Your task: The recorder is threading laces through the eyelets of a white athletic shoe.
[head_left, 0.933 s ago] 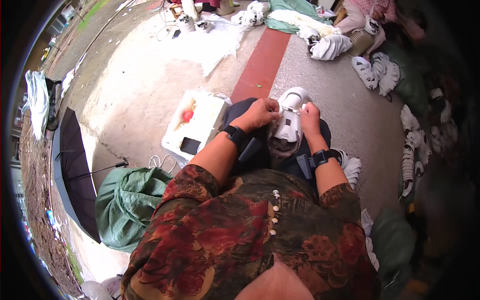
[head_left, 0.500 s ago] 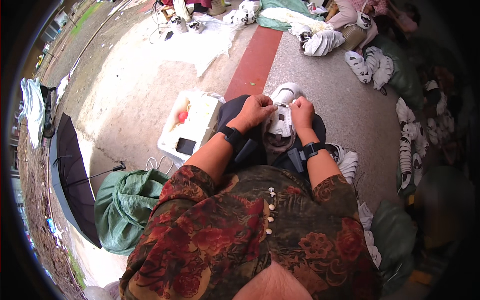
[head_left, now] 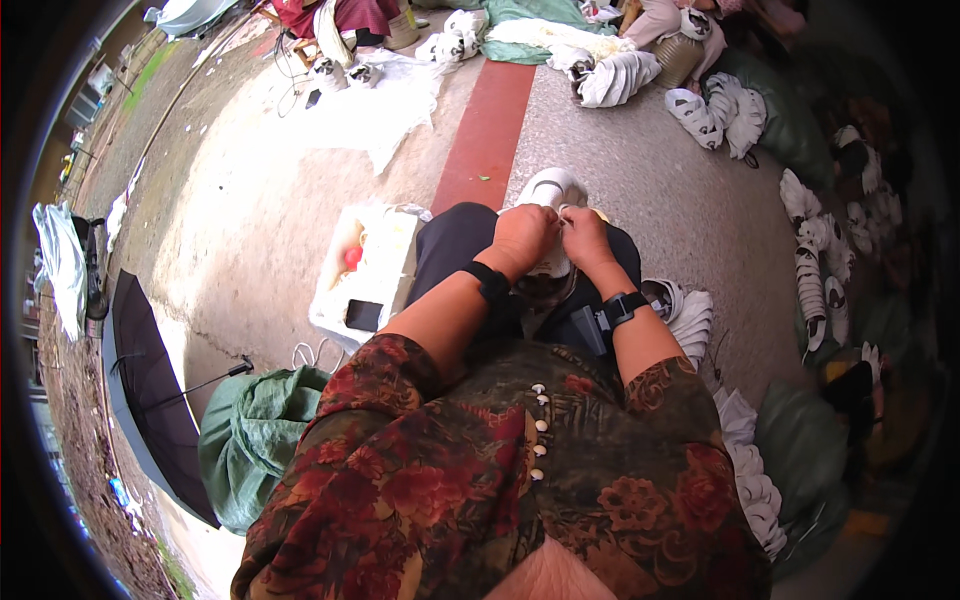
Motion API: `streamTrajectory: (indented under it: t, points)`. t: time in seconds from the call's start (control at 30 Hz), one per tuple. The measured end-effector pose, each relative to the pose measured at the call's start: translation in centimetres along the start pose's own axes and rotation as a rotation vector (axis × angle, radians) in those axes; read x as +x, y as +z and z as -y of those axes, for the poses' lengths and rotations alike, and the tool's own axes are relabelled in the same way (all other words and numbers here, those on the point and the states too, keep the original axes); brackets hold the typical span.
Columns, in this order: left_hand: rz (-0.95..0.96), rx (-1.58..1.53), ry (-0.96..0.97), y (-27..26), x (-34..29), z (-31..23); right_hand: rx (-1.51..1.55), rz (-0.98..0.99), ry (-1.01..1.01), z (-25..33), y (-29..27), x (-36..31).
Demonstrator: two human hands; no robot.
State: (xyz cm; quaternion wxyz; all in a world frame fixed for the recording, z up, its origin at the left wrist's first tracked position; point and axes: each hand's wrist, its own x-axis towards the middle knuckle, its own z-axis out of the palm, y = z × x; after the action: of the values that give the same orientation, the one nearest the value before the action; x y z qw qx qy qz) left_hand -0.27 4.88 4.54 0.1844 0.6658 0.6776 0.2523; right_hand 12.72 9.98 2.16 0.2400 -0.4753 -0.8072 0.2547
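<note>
A white shoe (head_left: 553, 187) rests between my knees, its toe pointing away from me and a brown-lined opening toward me. Over its middle my left hand (head_left: 525, 238) and my right hand (head_left: 587, 238) meet, knuckles up. Both have their fingers pinched together, the fingertips nearly touching just behind the toe. Whatever lies in the pinch is too small and too covered to make out. My hands hide most of the shoe's upper.
Beside my left knee stands a white foam box (head_left: 393, 262) holding a phone (head_left: 362, 315) and a red ball-shaped thing (head_left: 353, 257). An open black umbrella (head_left: 150, 390) and a green sack (head_left: 262, 430) lie left. Nested white shoes (head_left: 690, 325) sit right. People sit ahead among shoe piles.
My hands have come together over the shoe; before, they were apart on either side of it, leaving its upper showing. The whole view has shifted slightly.
</note>
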Motion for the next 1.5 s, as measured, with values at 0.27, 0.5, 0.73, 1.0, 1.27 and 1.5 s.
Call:
streamTrajectory:
  t: [0.27,0.5,0.73,1.0,1.27,1.5]
  points:
    - [-0.12,0.105,0.144,1.7,0.2,0.2,0.252,-0.111,0.015,-2.0,1.0,-0.1]
    - [0.041,0.261,0.14,-0.4,-0.1,0.1,0.064,-0.2,0.036,0.4,1.1,-0.6]
    - [0.194,-0.285,0.053,-4.7,-5.3,3.3,0.127,-0.36,-0.225,3.3,1.6,-1.9]
    - [0.02,-1.087,-0.323,-5.2,-2.4,4.5,-0.135,-0.12,-0.371,3.2,0.0,-0.3]
    - [-0.025,-1.181,-0.335,-2.3,0.2,5.8,0.005,-0.097,-0.283,3.4,0.8,-0.5]
    - [-0.138,-0.88,-0.313,0.0,1.9,6.2,0.089,-0.072,-0.186,2.7,1.3,-0.2]
